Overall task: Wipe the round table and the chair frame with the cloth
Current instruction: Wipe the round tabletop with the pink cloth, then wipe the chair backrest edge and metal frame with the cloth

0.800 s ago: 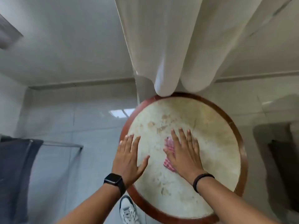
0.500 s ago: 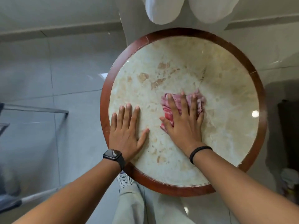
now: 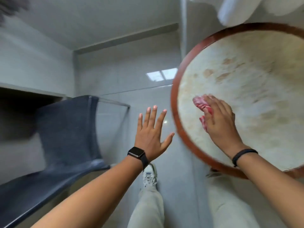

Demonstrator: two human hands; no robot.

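The round table (image 3: 256,89) has a cream marble top and a red-brown wooden rim, and fills the right side of the view. My right hand (image 3: 219,118) presses a red and white cloth (image 3: 202,107) flat on the table's left part, near the rim. My left hand (image 3: 152,134) hovers over the floor left of the table, fingers spread, holding nothing. The chair (image 3: 69,129) with a dark fabric seat and thin metal frame stands at the left.
White curtains (image 3: 238,9) hang above the table's far edge. Glossy grey floor tiles (image 3: 125,76) lie between chair and table. My legs in light trousers (image 3: 148,208) and a white shoe (image 3: 148,176) are below. The picture is motion-blurred.
My left hand has come off the table and now hangs over the floor. My right hand slid the cloth toward the table's left edge. The view swung left, bringing the chair in.
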